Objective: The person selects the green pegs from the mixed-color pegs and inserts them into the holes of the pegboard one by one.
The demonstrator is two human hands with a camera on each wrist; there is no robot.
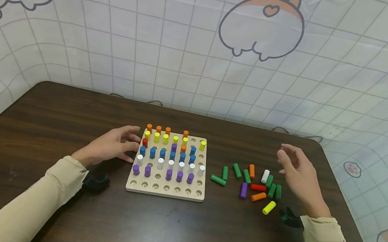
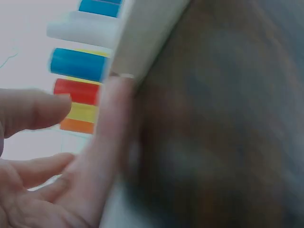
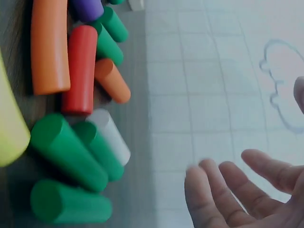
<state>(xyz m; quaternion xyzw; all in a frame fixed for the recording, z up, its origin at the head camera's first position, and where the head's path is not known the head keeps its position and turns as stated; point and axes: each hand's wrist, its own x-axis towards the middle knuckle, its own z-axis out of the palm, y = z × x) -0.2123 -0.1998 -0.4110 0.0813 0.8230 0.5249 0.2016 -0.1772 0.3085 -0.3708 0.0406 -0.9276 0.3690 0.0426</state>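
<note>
A pale wooden pegboard [image 1: 164, 193] stands on the table with rows of coloured pegs upright in its holes. Purple pegs [image 1: 169, 174] form the nearest filled row, then white, blue, mixed colours, yellow and orange. At the board's left edge rests my left hand [image 1: 111, 145], thumb against its side in the left wrist view, with fingers loosely bent beside the red peg [image 2: 78, 91]. My right hand [image 1: 301, 179] hovers to the right of the loose pegs, holding nothing, fingers relaxed and apart from the thumb. Green pegs [image 3: 71, 152] lie closest to it in the right wrist view.
Loose pegs lie scattered right of the board: several green, plus orange, a red peg [image 1: 258, 187], a purple peg [image 1: 243, 190], a white peg [image 1: 265, 176] and a yellow peg [image 1: 269, 208]. Behind the dark table [image 1: 165, 237] hangs a white grid-patterned cloth [image 1: 175, 48].
</note>
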